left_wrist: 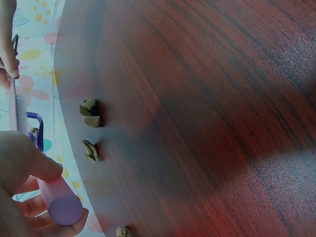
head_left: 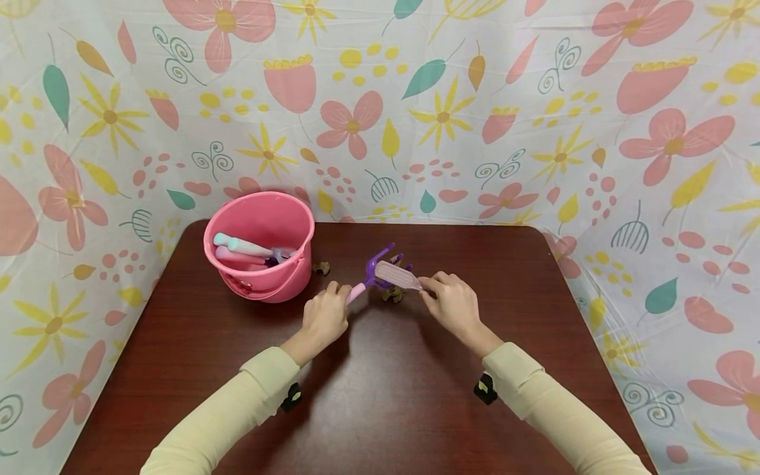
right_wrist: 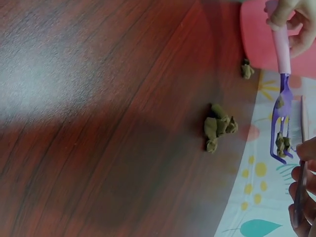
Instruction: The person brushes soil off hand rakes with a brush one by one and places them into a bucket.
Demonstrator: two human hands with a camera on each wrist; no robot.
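Note:
My left hand (head_left: 325, 313) grips the pink handle of a small hand rake (head_left: 371, 270) with purple tines, held above the table. Brown crumpled lumps (right_wrist: 282, 144) sit on the tines, as the right wrist view shows. In my right hand (head_left: 452, 307) is a pink brush (head_left: 395, 274), pinched by its thin handle; its bristles (left_wrist: 21, 113) face the rake in the left wrist view. From the head, the brush covers part of the tines. Beneath them, more brown lumps (right_wrist: 217, 126) lie in a cluster on the table.
A pink bucket (head_left: 270, 288) stands at the table's back left, holding several tools with turquoise and pink handles (head_left: 249, 247). Another brown lump (head_left: 321, 268) lies just right of it. Behind the dark wooden table (head_left: 404, 409) hangs a flowered cloth (head_left: 380, 86).

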